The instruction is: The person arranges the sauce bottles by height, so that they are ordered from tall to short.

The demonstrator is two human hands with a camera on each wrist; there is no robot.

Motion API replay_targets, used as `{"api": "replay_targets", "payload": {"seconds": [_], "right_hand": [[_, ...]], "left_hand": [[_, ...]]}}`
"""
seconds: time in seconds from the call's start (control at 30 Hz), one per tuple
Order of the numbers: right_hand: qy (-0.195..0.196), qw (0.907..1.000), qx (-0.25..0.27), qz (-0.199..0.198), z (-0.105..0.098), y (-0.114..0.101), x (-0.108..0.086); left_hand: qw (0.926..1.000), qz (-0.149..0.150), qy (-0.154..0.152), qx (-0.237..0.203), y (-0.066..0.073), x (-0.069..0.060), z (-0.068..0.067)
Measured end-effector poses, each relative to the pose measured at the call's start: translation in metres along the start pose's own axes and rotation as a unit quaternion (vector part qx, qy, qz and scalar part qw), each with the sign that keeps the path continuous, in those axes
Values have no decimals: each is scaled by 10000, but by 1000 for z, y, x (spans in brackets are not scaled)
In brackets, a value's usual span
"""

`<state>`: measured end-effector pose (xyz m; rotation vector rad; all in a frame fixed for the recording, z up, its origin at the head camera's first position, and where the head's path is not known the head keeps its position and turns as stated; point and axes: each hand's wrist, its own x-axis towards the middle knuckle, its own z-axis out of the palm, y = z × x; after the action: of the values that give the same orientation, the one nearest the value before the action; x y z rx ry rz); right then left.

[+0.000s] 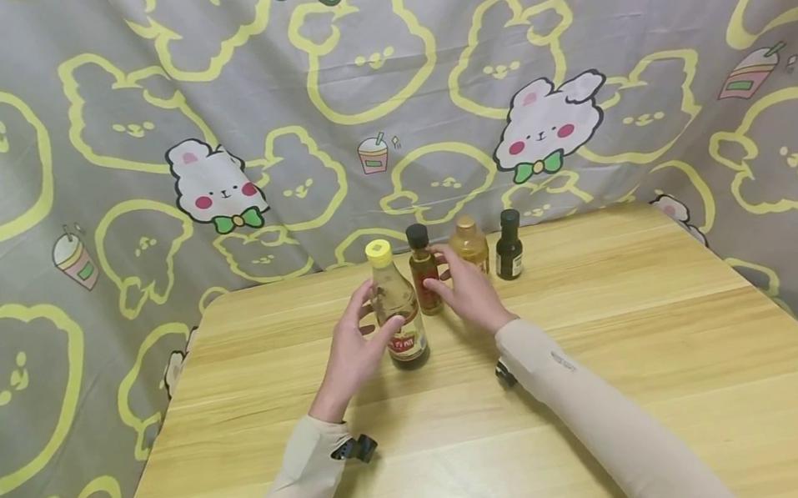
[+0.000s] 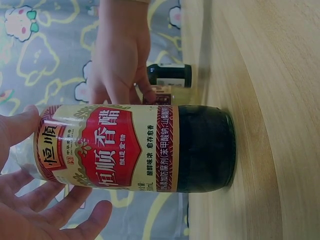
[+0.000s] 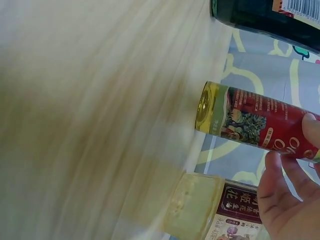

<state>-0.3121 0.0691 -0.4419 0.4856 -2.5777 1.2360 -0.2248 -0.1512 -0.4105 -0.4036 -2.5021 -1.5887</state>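
Note:
In the head view my left hand (image 1: 361,346) holds a vinegar bottle (image 1: 411,338) with a yellow cap, thumb on one side and fingers on the other. The left wrist view shows its red and cream label (image 2: 115,145) and dark liquid at the base. My right hand (image 1: 471,290) grips a slim olive oil bottle (image 1: 426,279) with a black cap, just behind and right of the vinegar. Its red label (image 3: 260,122) faces the right wrist camera, thumb and fingertips on its upper part. Whether its base touches the table cannot be told.
Right of the olive oil stands a yellowish bottle (image 1: 472,246), partly hidden by my right hand. A small dark bottle (image 1: 509,247) is at its right. All are near the back edge of the wooden table (image 1: 643,318). A patterned curtain (image 1: 257,91) hangs behind.

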Motion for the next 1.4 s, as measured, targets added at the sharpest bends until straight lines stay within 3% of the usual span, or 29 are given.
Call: {"api": "replay_targets", "payload": {"seconds": [0.9,1.23,1.4], "right_hand": [[476,9966,-333,590,12,0,20],[436,9969,-238,608,10,-1,19],[367,9984,-10,422,7,-3,16]], "left_hand": [[10000,29,-30,35,1,0,0],[10000,20,-10,1,1,0,1],[10000,0,35,0,2,-1,0]]}}
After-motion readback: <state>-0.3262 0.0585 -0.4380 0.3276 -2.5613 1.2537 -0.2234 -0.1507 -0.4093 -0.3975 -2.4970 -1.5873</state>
